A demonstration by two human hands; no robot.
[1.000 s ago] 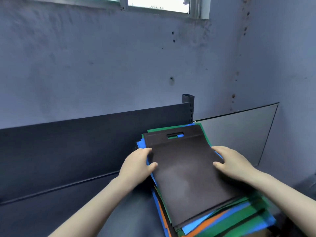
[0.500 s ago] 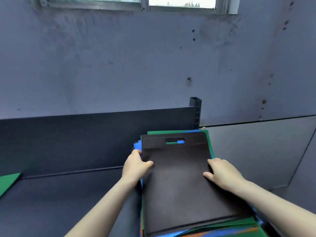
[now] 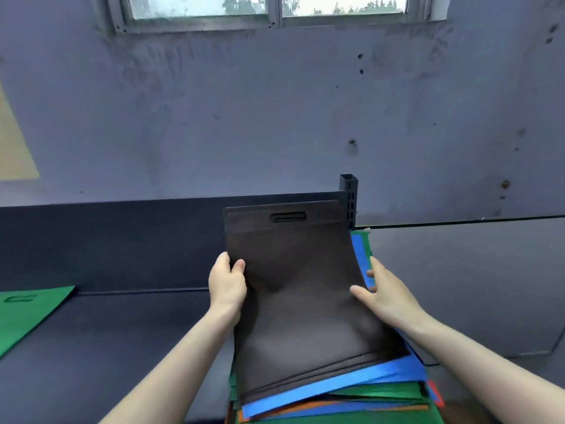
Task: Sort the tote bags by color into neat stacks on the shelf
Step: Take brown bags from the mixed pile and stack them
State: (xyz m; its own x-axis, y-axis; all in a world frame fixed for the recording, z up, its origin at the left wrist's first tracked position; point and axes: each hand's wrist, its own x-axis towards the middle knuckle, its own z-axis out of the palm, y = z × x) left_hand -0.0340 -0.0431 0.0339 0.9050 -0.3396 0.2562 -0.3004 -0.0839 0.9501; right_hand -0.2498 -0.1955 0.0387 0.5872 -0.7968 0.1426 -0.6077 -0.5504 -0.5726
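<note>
Head cam: left hand (image 3: pixel 227 284) and right hand (image 3: pixel 386 298) are pinching the side edges of the black bag (image 3: pixel 293 286), its far end bowing up off the pile (image 3: pixel 336 390), so I'd be keeping it taut and laying it square on the shelf (image 3: pixel 122 332) near the green bag (image 3: pixel 27 310).

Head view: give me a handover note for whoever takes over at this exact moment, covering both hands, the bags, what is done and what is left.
Left hand: grips the left edge of the black tote bag, thumb on top.
Right hand: holds its right edge.
Bags: the black tote bag has its handle end raised and its lower end resting on the mixed pile of blue, green and orange bags.
Done: one green bag lies at the left of the shelf.
Left: place the black tote bag, then sort the mixed pile by color.
</note>
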